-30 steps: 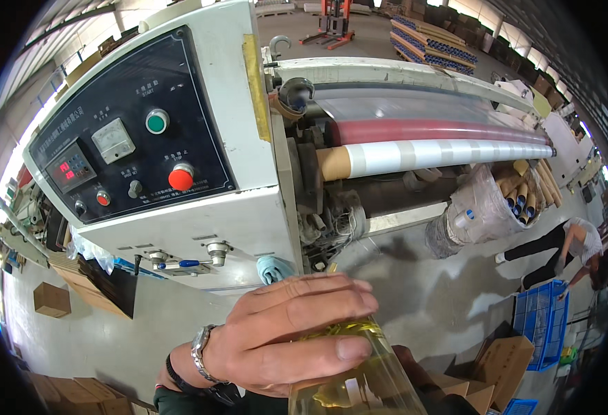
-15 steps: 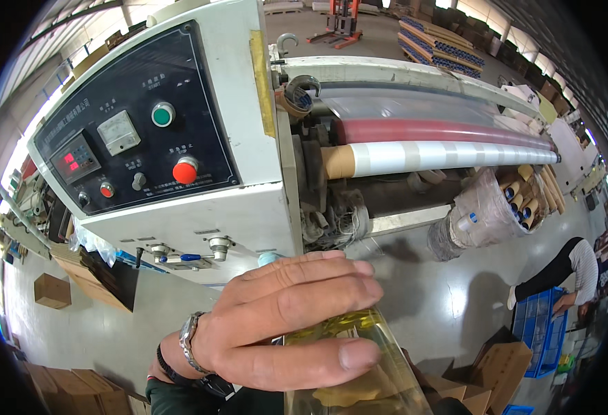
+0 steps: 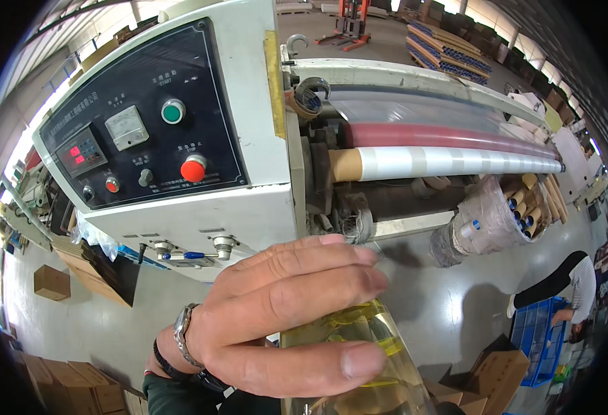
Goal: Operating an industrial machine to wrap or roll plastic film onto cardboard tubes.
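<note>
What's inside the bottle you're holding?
The clear bottle holds a pale yellow liquid, seen through the glass beside the left hand. The fingers cover part of it, and its base lies below the picture's edge, so the fill level cannot be told.

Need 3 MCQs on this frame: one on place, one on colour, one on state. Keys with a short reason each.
1. Where does the red round button sit on the dark control panel?
A. below the green button
B. above it
C. off the panel

2. What colour is the liquid in the clear bottle?
A. blue
B. yellowish
C. black

3. What is the left hand doing?
A. hanging free
B. pressing a button
C. wrapped around the bottle

Key: 1 A, red lies lower on the panel. 2 B, the glass shows a yellow tint. 3 C, fingers and thumb curl around the bottle.
</note>
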Demonstrator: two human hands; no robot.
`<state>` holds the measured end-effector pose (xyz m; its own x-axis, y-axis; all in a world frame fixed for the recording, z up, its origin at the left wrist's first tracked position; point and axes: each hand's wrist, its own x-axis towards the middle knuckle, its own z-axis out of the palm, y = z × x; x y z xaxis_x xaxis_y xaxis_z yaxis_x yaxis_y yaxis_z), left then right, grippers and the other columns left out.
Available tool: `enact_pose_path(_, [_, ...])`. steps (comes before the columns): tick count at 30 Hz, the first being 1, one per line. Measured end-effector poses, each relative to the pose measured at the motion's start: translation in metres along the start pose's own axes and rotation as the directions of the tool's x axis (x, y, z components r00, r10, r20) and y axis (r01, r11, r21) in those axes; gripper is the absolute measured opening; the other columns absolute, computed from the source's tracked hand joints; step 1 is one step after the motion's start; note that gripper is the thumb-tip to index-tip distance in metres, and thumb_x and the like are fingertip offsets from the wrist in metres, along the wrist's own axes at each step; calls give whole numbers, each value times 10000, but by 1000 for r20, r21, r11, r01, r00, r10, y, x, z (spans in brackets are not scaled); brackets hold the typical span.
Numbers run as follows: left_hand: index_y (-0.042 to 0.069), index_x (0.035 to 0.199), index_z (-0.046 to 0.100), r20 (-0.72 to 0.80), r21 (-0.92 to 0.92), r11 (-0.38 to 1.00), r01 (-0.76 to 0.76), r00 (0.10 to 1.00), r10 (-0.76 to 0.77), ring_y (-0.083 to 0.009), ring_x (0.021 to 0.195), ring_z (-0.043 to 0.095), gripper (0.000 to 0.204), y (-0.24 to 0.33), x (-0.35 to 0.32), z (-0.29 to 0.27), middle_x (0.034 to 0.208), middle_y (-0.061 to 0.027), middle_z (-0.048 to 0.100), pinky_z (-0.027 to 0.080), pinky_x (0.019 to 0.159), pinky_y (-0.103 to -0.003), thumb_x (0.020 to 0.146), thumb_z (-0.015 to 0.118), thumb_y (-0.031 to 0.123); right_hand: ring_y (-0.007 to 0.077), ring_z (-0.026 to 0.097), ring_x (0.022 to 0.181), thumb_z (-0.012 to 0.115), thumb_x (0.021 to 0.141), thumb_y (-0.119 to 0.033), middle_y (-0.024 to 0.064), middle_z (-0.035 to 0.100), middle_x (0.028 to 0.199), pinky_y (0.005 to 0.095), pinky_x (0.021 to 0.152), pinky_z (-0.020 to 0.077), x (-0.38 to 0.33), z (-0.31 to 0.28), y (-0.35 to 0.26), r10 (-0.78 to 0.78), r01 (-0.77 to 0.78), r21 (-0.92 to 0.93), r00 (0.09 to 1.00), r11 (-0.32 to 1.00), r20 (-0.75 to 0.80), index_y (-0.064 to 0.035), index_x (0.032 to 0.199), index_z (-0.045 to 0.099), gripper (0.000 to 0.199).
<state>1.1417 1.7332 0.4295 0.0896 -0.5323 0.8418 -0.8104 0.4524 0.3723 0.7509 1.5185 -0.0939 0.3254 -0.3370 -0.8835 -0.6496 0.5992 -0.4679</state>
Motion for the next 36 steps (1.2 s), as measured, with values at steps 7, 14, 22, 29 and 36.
enact_pose_path(7, [190,1221,445,15,74,990,-122,993,121,-430,902,650,526,-3,6,-8,991,-224,630,498,831,-551,789,726,299,248,658,783,568,864,-147,118,638,927,366,663,529,65,-41,59,-281,421,-392,887,818,367,-37,1017,584,189])
enact_pose_path(14, [208,1192,453,-6,130,985,-109,994,111,-425,898,652,431,3,11,-20,996,-226,628,498,832,-549,834,678,293,290,657,794,562,855,-137,140,631,931,385,654,526,74,-45,66,-92,75,79,965,994,245,-20,1073,569,248])
enact_pose_path(22, [202,1157,460,-84,197,974,-113,988,132,-418,883,651,288,9,15,-23,945,-215,629,499,821,-557,909,572,295,218,664,805,546,866,-114,104,637,901,355,669,554,80,-38,52,-355,518,-280,808,808,470,17,959,591,167])
enact_pose_path(29, [-5,1071,602,44,86,988,-128,991,125,-381,856,651,342,-6,3,-46,993,-239,620,556,749,-434,781,717,135,346,574,756,628,764,-253,162,568,748,433,695,469,30,-6,10,-454,485,-510,870,711,194,-24,753,616,229])
enact_pose_path(36, [-28,1163,523,-204,-52,985,163,964,-170,-341,921,634,524,9,-7,-56,1036,-232,605,540,773,-396,767,718,254,313,620,787,617,757,-318,113,618,767,414,699,498,80,-34,33,-508,594,-620,792,512,339,-101,818,665,231])
